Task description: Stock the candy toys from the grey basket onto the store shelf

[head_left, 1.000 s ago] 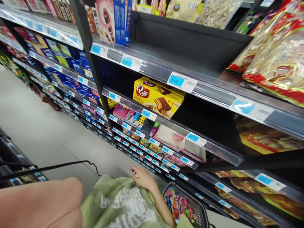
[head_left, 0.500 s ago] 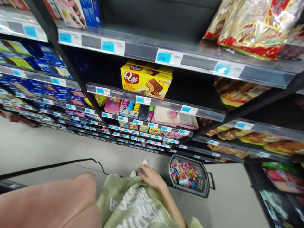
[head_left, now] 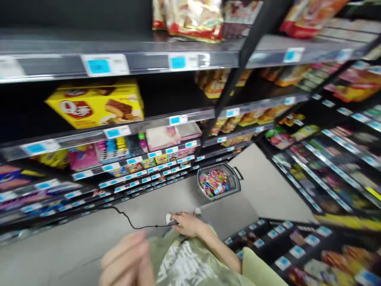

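Observation:
My right hand [head_left: 188, 225] rests low against the hem of my green printed shirt [head_left: 181, 262], fingers curled. A thin black cable [head_left: 131, 224] runs across the floor up to those fingers; what they pinch is too small to make out. My left hand [head_left: 127, 260] is close to the camera at the bottom edge, smeared by motion, with nothing visible in it. A dark shopping basket [head_left: 235, 186] full of bright wrapped sweets stands on the floor just beyond my right hand, against the shelving.
Black store shelves with blue price tags fill the view ahead and to the right. A yellow cake box [head_left: 95, 103] sits on the middle shelf, with snack bags [head_left: 193, 18] above and small candy packs [head_left: 113, 149] below. Grey floor [head_left: 59, 246] runs off to the left.
The view has swung right and down, so the basket and right-hand shelves now show. My left arm has dropped away, leaving only a blurred hand. My right hand stays at the shirt hem.

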Tool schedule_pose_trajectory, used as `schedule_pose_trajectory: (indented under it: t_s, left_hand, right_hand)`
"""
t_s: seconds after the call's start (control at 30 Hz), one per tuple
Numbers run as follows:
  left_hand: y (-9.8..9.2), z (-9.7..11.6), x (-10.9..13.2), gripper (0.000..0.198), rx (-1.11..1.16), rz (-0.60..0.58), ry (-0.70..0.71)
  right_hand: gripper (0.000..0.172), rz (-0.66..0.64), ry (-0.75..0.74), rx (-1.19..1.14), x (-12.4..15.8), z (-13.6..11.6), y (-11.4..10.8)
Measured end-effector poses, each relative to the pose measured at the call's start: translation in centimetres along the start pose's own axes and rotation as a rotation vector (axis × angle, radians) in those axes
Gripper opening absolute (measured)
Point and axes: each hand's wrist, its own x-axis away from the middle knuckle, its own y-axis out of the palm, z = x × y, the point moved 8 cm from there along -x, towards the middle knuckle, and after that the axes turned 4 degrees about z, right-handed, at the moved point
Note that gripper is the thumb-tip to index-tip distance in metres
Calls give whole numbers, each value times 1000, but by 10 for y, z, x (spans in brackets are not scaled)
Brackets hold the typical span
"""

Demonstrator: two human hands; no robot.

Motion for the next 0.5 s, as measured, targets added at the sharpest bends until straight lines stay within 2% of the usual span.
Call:
schedule_pose_trajectory:
  t_s: [0.1,0.13,0.17,0.23,0.3,0.4,0.5]
  left_hand:
    - [67,63,21,43,-71,-349,644]
    - [91,74,34,43,-111,-468,813]
    - [113,80,44,42,-154,-562,924]
    - [143,82,54,40,-222,-640,991]
    - [158,83,55,43,-265,-624,1025]
    - [157,95,44,42,-254,-472,995]
    - [155,126,38,40,-212,-315,956]
  right_hand:
    - [35,67,107,3,21,31,-7]
    - [35,80,147,10,29,43,-8]
    - [36,87,184,21,37,56,-9]
    - [38,91,239,56,54,78,-10]
    - [39,82,257,115,69,96,-13]
    - [40,46,241,204,90,115,-18]
    - [40,5,191,245,111,127,-23]
